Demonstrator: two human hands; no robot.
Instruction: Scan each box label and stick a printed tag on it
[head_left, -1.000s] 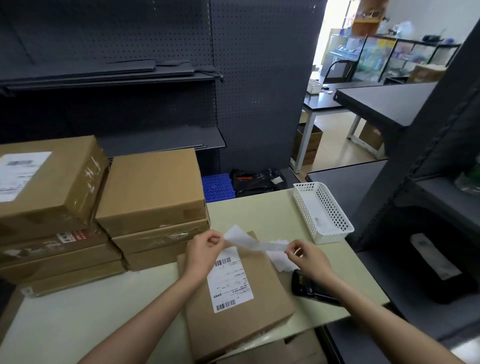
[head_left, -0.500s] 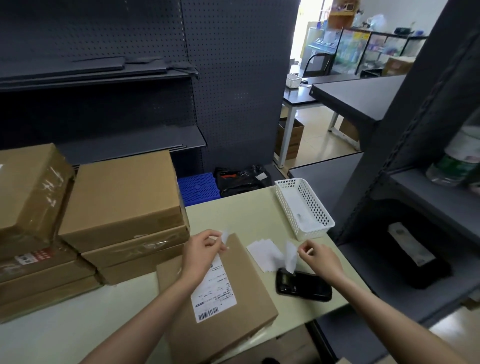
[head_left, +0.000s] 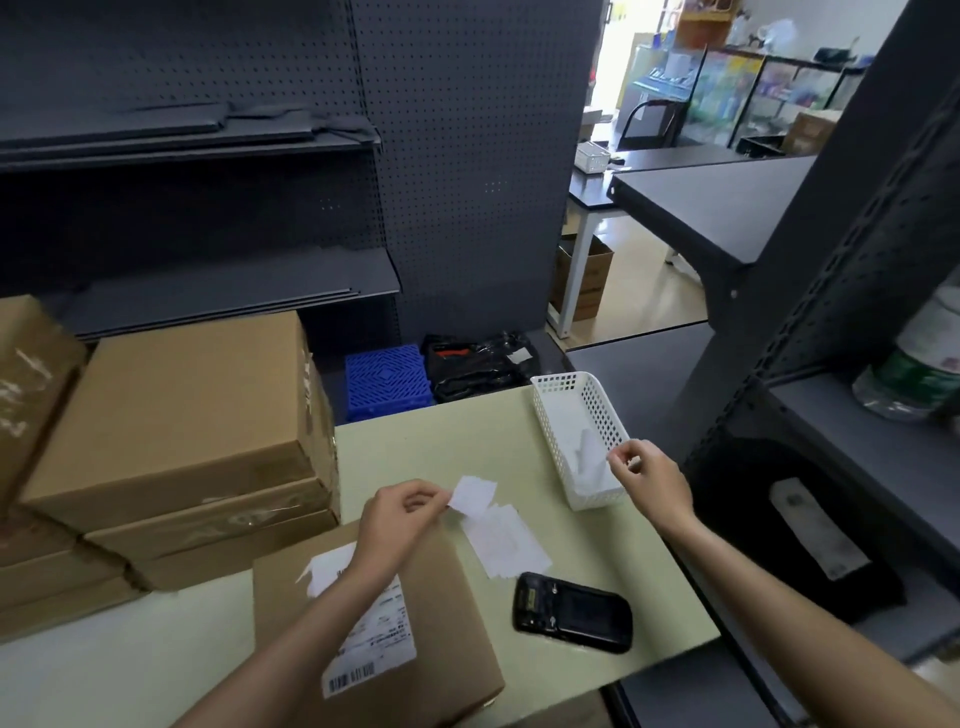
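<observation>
While my left hand (head_left: 402, 512) pinches the peeled tag (head_left: 471, 496) by one edge just above the far corner of the box (head_left: 452, 613), my right hand (head_left: 649, 475) hovers over the white basket (head_left: 558, 384), fingertips pinched; whether a scrap of backing is between them I cannot tell. The box lies on the bench (head_left: 467, 431) under my left forearm, its shipping label (head_left: 376, 639) facing up. To stick the tag well, I judge I should lay it on bare cardboard beside that label, clear of the barcodes, lowering one edge first and smoothing outward. The scanner (head_left: 571, 610) rests just right of the box, beside loose backing sheets (head_left: 511, 540).
</observation>
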